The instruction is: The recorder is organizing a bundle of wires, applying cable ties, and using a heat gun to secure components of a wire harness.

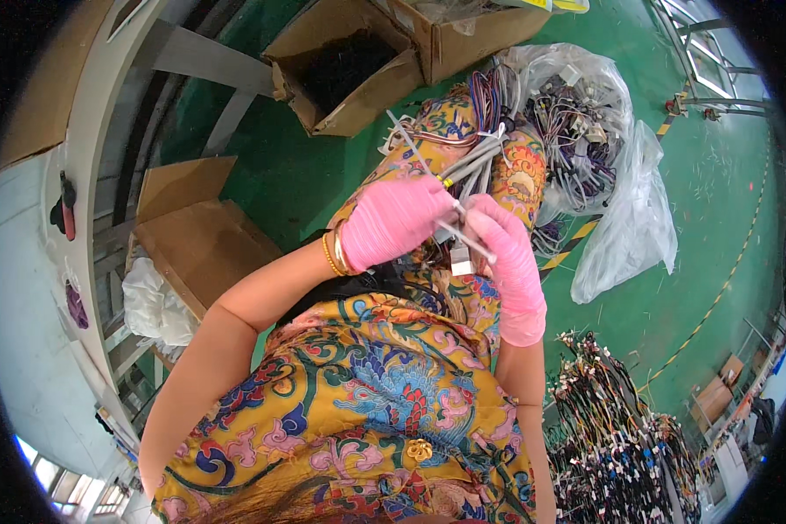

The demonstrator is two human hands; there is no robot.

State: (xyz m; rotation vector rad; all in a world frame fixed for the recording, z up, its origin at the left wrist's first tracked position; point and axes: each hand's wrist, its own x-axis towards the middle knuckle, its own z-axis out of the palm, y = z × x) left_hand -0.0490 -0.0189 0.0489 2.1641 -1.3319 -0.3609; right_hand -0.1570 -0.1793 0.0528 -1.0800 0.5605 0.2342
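Both my hands wear pink gloves and meet above my lap. My left hand (396, 223) is closed around the lower end of a grey cable bundle (479, 162), which has a yellow mark near the fingers. A thin white cable tie (415, 147) sticks out on the far side of that hand; a white strip also runs between the hands toward my right wrist. My right hand (508, 258) pinches at the tie beside the left fingertips; the exact grip is partly hidden. Just below hangs a white connector (461, 259). Further bundled wires (489, 100) in purple, white and brown lie across my knees.
Beyond my right knee sits a clear plastic bag (624, 236) by a heap of wire harnesses (576, 122). Open cardboard boxes (358, 105) stand ahead, another box (205, 240) at left beside a table frame (96, 218). Many dark cables (620, 437) hang at lower right.
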